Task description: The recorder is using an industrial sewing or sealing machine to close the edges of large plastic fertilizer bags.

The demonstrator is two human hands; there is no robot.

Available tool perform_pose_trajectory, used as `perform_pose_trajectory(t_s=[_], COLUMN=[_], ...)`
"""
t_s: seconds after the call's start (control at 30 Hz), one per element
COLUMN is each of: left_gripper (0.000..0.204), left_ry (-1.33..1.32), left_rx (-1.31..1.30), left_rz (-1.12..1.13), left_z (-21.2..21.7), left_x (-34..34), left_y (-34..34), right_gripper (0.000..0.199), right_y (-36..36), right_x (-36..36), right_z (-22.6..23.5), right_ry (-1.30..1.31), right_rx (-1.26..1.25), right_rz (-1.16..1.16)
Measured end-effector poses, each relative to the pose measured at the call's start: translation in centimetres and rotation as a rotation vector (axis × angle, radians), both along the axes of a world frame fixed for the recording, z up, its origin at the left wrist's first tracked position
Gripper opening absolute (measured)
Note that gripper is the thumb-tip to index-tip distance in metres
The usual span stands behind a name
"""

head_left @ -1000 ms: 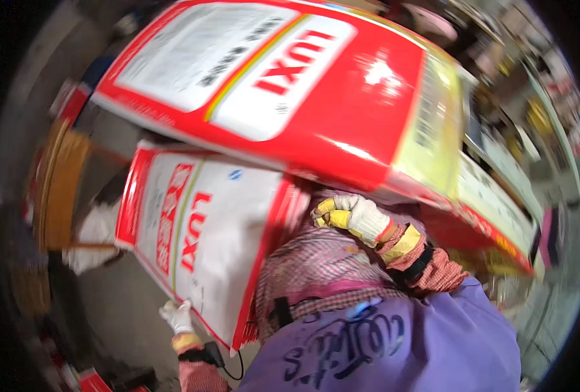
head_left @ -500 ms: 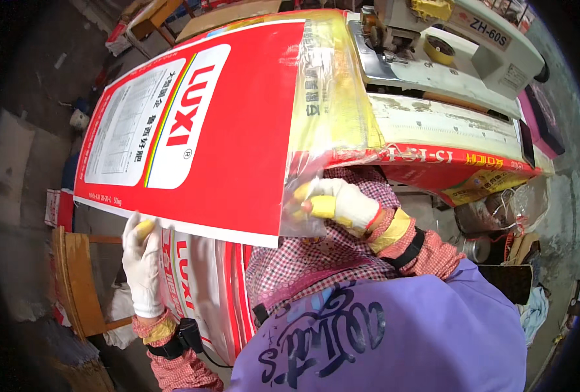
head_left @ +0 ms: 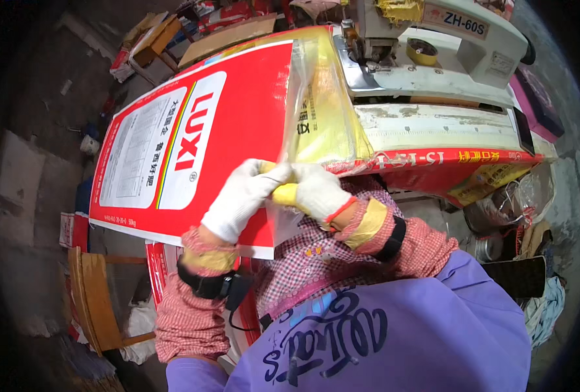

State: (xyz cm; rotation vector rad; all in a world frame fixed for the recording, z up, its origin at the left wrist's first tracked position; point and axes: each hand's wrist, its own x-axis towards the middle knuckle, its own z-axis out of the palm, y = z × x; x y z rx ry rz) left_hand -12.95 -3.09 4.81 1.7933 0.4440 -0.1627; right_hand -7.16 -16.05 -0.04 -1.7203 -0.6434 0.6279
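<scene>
A large red sack (head_left: 251, 104) with white printed panels lies in front of me, its open end to the right. A clear plastic liner (head_left: 285, 225) sticks out past that end. My left hand (head_left: 247, 193), in a white glove, reaches across the sack with its fingers closed at the edge where the liner comes out. Against it is my right hand (head_left: 316, 193), gloved in white with yellow on the fingers, pinching the liner. The fingertips of both hands meet, so the exact grip is partly hidden.
A sewing machine (head_left: 434, 39) stands at the back right on a worn table (head_left: 434, 127). Yellow printed sacking (head_left: 329, 98) lies under the red sack. At the left is a wooden stool (head_left: 94, 297). A large tin-like container (head_left: 489, 247) stands at the right.
My left hand has left the sack's near left corner and moved right to meet my right hand at the liner. The right hand has shifted slightly up and left.
</scene>
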Motion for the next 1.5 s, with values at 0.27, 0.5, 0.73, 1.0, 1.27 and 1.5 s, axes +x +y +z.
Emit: perform_pose_trajectory(t_s=[0.27, 0.5, 0.73, 1.0, 1.27, 1.5], left_gripper=[0.015, 0.009, 0.006, 0.009, 0.043, 0.018], left_ry=[-0.637, -0.709, -0.334, 0.661, -0.726, 0.071], left_rx=[-0.106, 0.006, 0.120, 0.083, 1.739, 1.617], left_rz=[0.380, 0.351, 0.165, -1.209, -0.522, -0.983], left_z=[5.3, 7.3, 7.4, 13.1, 13.6, 8.4], left_x=[-0.3, -0.6, -3.2, -2.3, 19.9, 21.7], left_y=[7.6, 4.4, 2.8, 5.4, 2.2, 1.3], right_gripper=[0.039, 0.034, 0.015, 0.022, 0.060, 0.032], right_y=[-2.3, -0.7, 9.9, 14.9, 9.2, 8.4], right_x=[1.5, 1.6, 13.5, 25.9, 12.3, 11.0], right_z=[2.5, 5.6, 4.3, -0.2, 4.9, 3.5], right_ry=[-0.032, -0.723, -1.095, -0.059, -0.133, -0.738], right_rx=[-0.442, -0.196, -0.169, 0.135, 0.275, -0.069], right_rz=[0.078, -0.145, 0.286, -0.666, -0.133, 0.213])
